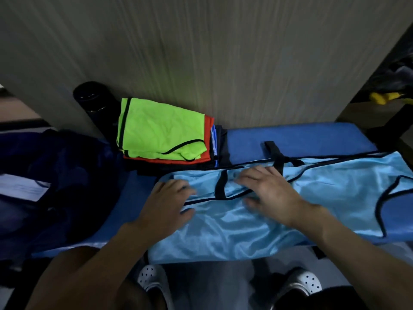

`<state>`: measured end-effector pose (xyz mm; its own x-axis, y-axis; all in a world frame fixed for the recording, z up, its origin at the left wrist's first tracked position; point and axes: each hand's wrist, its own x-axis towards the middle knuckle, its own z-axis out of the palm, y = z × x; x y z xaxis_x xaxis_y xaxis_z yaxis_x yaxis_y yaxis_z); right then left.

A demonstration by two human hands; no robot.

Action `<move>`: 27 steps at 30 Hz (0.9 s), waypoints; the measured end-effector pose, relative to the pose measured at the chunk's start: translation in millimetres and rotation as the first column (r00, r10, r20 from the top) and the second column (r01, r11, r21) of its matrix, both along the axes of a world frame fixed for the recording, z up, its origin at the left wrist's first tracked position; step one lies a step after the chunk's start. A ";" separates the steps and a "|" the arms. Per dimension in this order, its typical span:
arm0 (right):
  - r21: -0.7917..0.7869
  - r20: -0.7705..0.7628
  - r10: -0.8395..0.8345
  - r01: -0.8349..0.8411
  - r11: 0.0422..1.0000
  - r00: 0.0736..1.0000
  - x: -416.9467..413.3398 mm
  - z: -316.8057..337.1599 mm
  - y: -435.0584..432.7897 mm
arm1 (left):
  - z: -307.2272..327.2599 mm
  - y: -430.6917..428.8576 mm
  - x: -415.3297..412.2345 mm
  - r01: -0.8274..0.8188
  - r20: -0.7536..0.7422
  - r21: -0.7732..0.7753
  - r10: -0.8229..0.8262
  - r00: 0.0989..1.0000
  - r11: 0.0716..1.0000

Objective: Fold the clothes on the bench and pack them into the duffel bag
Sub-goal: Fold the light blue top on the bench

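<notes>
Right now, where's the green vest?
Head view, left of centre: green vest tops the folded pile against the wall, beside the black bottle, behind the light-blue vest.

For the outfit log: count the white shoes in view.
2: left shoe on the floor below the bench edge, right shoe beside it; both partly hidden.

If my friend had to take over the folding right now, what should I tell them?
Left hand: open, flat on the light blue bib. Right hand: open, flat on it too.
The bib lies spread across the bench, not yet folded.
Done: a folded pile, green on top, sits by the wall.
Left: fold the bib, then pack everything into the duffel bag at the left.
</notes>
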<state>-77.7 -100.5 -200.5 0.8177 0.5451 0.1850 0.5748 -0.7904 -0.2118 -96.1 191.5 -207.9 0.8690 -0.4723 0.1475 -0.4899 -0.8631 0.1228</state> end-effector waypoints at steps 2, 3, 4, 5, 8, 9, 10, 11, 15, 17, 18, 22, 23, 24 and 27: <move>-0.047 0.046 0.019 -0.017 0.999 0.999 4.3 -5.1 11.6 | -0.6 0.2 2.5 -0.028 -0.008 -0.031 0.027 1.000 0.999; -0.049 0.067 0.011 -0.007 0.999 0.998 5.7 -4.5 16.8 | -0.3 -0.2 3.2 -0.024 0.008 -0.050 0.025 1.000 0.998; -0.031 0.079 -0.002 0.004 1.000 0.997 6.5 -3.3 20.9 | 0.5 -0.3 3.2 -0.014 0.019 -0.065 0.015 1.000 0.998; -0.011 0.082 -0.009 0.010 1.000 0.997 6.9 -1.9 23.0 | 2.5 -0.4 2.3 -0.010 0.014 -0.075 0.011 1.000 0.997; -0.020 0.061 -0.039 0.041 0.999 0.997 5.8 1.7 23.5 | 10.6 2.6 -1.6 -0.065 -0.054 -0.164 0.057 0.997 0.984; -0.034 0.058 -0.051 0.053 0.998 0.997 5.2 3.3 23.2 | 12.8 4.3 -2.7 -0.108 -0.085 -0.216 0.091 0.992 0.970; -0.041 0.056 -0.067 0.070 0.997 0.996 4.4 6.5 24.2 | 14.6 6.7 -3.4 -0.154 -0.108 -0.261 0.129 0.986 0.953; -0.032 0.062 -0.077 0.080 0.996 0.995 3.6 10.8 26.8 | 15.3 10.9 -2.8 -0.201 -0.134 -0.290 0.168 0.977 0.936; 0.110 0.138 -0.021 0.006 0.994 0.990 -0.3 26.6 52.6 | 16.6 37.1 -4.2 -0.447 -0.310 -0.346 0.349 0.884 0.825; 0.122 0.097 0.091 -0.102 0.987 0.991 -3.0 26.9 75.2 | 17.3 48.9 -5.0 -0.527 -0.387 -0.395 0.384 0.839 0.752; 0.090 0.058 0.143 -0.148 0.985 0.988 -3.9 23.6 86.5 | 16.8 53.5 -4.9 -0.549 -0.410 -0.410 0.391 0.824 0.728; 0.004 -0.015 0.173 -0.173 0.985 0.985 -3.0 9.4 120.0 | 17.6 59.3 -4.3 -0.581 -0.551 -0.408 0.318 0.772 0.704; 0.022 -0.005 0.156 -0.156 0.987 0.988 -2.7 7.3 123.4 | 16.7 58.9 -4.4 -0.582 -0.571 -0.396 0.306 0.762 0.710; 0.042 0.006 0.132 -0.132 0.990 0.991 -3.5 6.3 124.6 | 17.4 57.4 -4.9 -0.583 -0.584 -0.383 0.301 0.754 0.716; 0.111 -0.030 0.109 -0.105 0.988 0.994 -9.0 8.7 120.3 | 17.1 54.4 -4.7 -0.550 -0.584 -0.406 0.255 0.770 0.730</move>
